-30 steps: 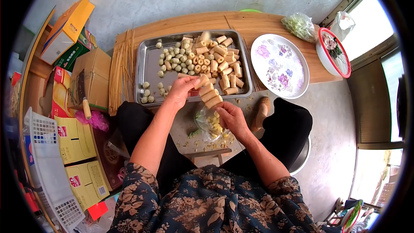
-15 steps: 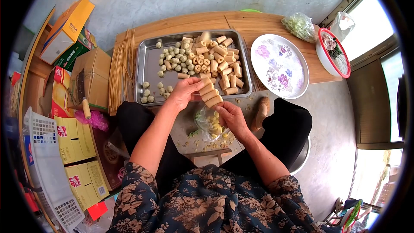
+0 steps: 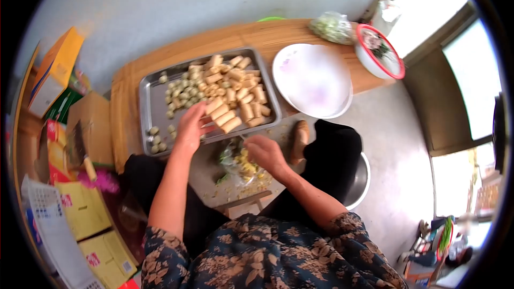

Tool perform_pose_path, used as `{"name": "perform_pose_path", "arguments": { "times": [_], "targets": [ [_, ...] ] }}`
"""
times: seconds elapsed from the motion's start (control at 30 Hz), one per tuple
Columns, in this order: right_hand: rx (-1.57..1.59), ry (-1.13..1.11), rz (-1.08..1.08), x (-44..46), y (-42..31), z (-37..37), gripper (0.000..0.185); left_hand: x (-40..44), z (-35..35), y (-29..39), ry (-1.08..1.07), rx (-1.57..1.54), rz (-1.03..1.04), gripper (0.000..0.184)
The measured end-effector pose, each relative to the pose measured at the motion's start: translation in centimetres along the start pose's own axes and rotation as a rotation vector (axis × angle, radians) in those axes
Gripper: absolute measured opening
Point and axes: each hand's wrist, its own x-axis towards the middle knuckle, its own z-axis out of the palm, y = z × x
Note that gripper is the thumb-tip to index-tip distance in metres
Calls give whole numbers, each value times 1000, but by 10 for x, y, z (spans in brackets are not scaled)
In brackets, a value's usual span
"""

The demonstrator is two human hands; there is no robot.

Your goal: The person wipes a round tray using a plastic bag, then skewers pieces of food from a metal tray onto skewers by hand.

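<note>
While the left hand (image 3: 191, 127) reaches up over the near edge of the metal tray (image 3: 151, 96), its forearm rises almost straight from the flowered sleeve (image 3: 167, 251), leaning a little to the right. The wrist is nearly in line with the forearm, and the fingers stretch toward a short row of tan rolls (image 3: 224, 117), gripping it at its left side. The rolls lie side by side, the row slanting down toward the right hand (image 3: 266, 152), and they are held up in front of the heap of rolls (image 3: 241, 83) in the tray. The right forearm comes in on a long slant from the lower right, across the front of the bent knee (image 3: 336, 147). The right hand is lower and closer to the body than the tray, just beside the lowest held roll but apart from it, with its fingers curled in and pointing left. It is blurred, and a thin pale bit shows at the fingertips, so I cannot tell whether they are closed on it. Under that hand, a clear bag (image 3: 239, 167) of yellowish pieces sits on the floor (image 3: 393, 174). Small greenish balls (image 3: 183, 93) lie in the tray left of the heap, and a white plate (image 3: 313, 81) rests on the wooden table (image 3: 126, 92) to its right
</note>
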Motion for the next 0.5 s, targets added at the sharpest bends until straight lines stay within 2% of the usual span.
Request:
{"name": "perform_pose_path", "arguments": {
  "times": [0.07,0.1,0.23,0.33,0.37,0.4,0.43,0.5],
  "targets": [
    [60,-2,147,6,-14,-14,15,-5,5,9,-2,20,-28,48],
    [53,20,150,8,-26,-22,17,-6,8,12,7,60,-22,48],
    [52,150,95,41,-47,-74,14,-9,9,11,-39,180,19,44],
    [-36,115,35,67,-55,-125,15,-13,18,15,-20,211,-20,39],
    [117,269,-35,72,-59,-123,15,-16,23,18,-18,214,-15,35],
    [55,250,-58,79,-55,-139,18,-16,22,17,-19,214,-9,35],
    [-110,298,-121,102,-21,-165,16,-16,21,16,-31,232,-4,34],
    [-128,342,-141,133,31,-199,13,-13,17,10,-47,249,-5,32]
  ]
}}
